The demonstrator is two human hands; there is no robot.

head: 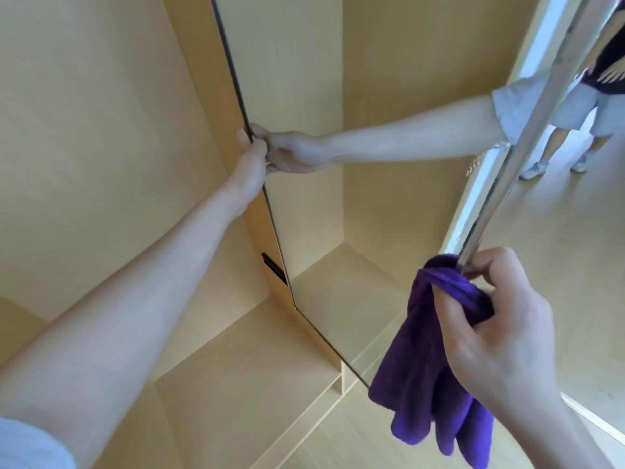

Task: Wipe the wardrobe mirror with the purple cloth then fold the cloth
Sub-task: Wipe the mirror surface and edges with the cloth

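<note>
— Where are my hands?
— My left hand (248, 160) grips the wardrobe mirror (338, 164) by its far edge, fingers wrapped around it.
— And the purple cloth (436, 360)?
— It hangs bunched from my right hand (500, 319), fingers pinching it against the mirror's near edge.

Your left hand (248, 160) is out ahead of you at the mirror's (304, 96) left edge, fingers wrapped round that edge, with the wardrobe's back panel (101, 130) to its left. Your right hand (500, 319) is nearer you and lower, at the mirror's right edge, pinching the metal frame strip (527, 137) that runs up and away to the right. The cloth (436, 367) hangs from that hand, draped below the fingers and in front of the mirror's lower right corner. The wardrobe shelf (236, 384) lies below both arms, under the mirror's bottom edge.
</note>
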